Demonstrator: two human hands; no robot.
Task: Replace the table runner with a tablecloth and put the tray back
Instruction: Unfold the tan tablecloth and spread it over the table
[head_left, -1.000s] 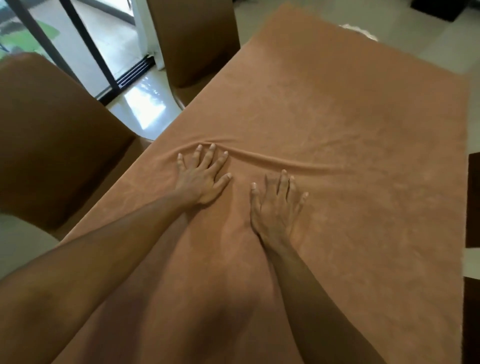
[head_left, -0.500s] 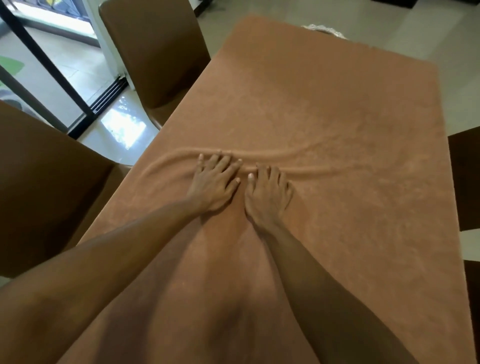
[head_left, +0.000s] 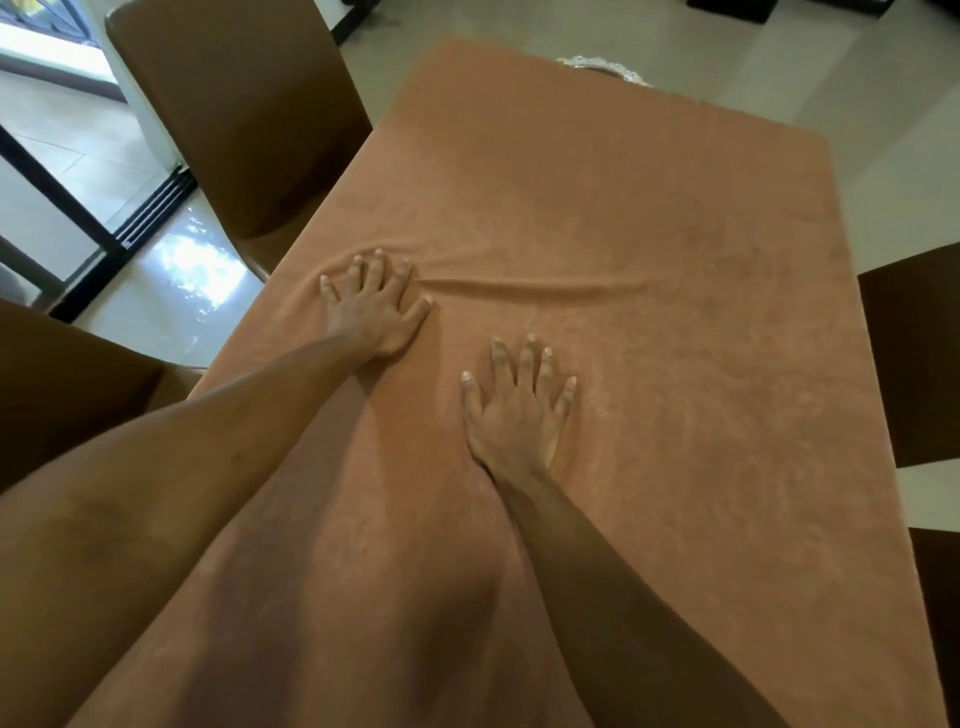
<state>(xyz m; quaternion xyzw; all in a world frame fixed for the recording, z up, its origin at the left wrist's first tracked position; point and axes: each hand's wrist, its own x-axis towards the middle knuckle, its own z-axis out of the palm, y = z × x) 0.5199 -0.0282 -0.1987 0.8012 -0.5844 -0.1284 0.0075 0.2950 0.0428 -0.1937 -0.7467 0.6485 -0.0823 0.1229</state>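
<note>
A light brown tablecloth covers the whole table top. A long wrinkle runs across it from the left edge toward the middle. My left hand lies flat with spread fingers at the wrinkle's left end. My right hand presses flat on the cloth nearer to me, apart from the wrinkle. Past the far edge of the table peeks a silvery, lacy rim, possibly the tray. No table runner is in view.
Brown chairs stand along the left side: one at the far left, one at the near left. Dark chair backs line the right side. A glass sliding door and glossy floor tiles lie to the left.
Half a second ago both hands lay side by side at the wrinkle. Now they have spread apart: the left slid left along the fold, the right drew back toward me and to the right.
</note>
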